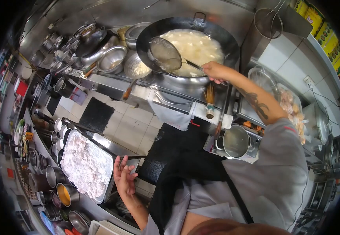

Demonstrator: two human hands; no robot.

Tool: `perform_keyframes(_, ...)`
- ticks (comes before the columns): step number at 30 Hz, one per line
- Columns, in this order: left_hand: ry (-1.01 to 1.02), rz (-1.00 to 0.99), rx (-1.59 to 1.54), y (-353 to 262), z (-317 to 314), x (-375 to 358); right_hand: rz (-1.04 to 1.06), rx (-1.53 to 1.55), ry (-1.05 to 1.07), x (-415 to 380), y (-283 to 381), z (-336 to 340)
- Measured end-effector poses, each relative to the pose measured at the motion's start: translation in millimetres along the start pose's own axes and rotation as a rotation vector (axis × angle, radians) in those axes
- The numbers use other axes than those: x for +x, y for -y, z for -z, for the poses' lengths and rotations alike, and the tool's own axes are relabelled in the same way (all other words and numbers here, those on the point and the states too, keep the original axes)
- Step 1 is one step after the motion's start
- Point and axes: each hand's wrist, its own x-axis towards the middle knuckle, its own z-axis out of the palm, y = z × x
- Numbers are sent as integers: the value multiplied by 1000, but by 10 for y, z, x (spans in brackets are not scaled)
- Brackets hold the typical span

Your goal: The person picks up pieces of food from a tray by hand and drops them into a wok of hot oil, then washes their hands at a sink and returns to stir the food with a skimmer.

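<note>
My right hand (218, 72) is closed round the handle of a round mesh strainer (164, 53). The strainer's bowl is tilted over the left side of a large black wok (229, 43), overlapping the pale, foamy liquid (197, 43) in it. Pale bits float in that liquid. Lower left, my left hand (125, 178) has its fingers apart and slightly bent, with nothing seen in it. It is just right of a metal tray (108, 166) heaped with white, flour-coated pieces (84, 164).
Left of the wok are a wooden-handled pan (137, 70) and a steel bowl (113, 58). A bamboo brush (209, 102) stands at the stove's front edge, near a pot (236, 141). Black mats (97, 114) cover parts of the tiled floor. Another strainer (268, 23) hangs upper right.
</note>
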Motion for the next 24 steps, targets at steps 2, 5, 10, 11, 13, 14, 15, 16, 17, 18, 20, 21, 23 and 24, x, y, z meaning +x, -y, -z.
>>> perform_keyframes(2, 3, -5, 3, -11, -44, -9, -28, 2, -44, 167, -56, -15)
perform_keyframes(5, 18, -19, -9, 14, -19, -12, -60, 12, -57, 358, -134, 2)
perform_keyframes(10, 2, -40, -12, 11, 36, -123, -96, 31, -66, 601, -316, 75)
perform_keyframes(11, -6, -44, -9, 13, 58, -150, -115, 47, -66, 616, -361, 91)
perform_keyframes(13, -35, -43, -15, 8, 103, -225, -152, 82, -65, 615, -385, 111)
perform_keyframes(14, -49, -43, -17, 4, 130, -261, -173, 118, -68, 636, -388, 107)
perform_keyframes(15, -59, -53, -12, 5, 166, -292, -195, 155, -71, 645, -374, 91)
perform_keyframes(16, -68, -63, -8, 15, 202, -320, -217, 192, -75, 655, -361, 82)
perform_keyframes(17, -78, -71, -3, 24, 236, -352, -222, 246, -63, 646, -366, 94)
perform_keyframes(18, -90, -76, 9, 28, 264, -386, -228, 300, -50, 564, -301, 117)
perform_keyframes(20, -112, -90, 31, 36, 301, -433, -245, 423, 29, 628, -389, 132)
perform_keyframes(21, -117, -89, 24, 40, 308, -442, -258, 491, 95, 792, -577, 144)
perform_keyframes(23, -124, -85, 12, 40, 318, -456, -297, 667, 184, 812, -608, 132)
perform_keyframes(24, -118, -79, -2, 36, 316, -451, -321, 774, 206, 665, -431, 102)
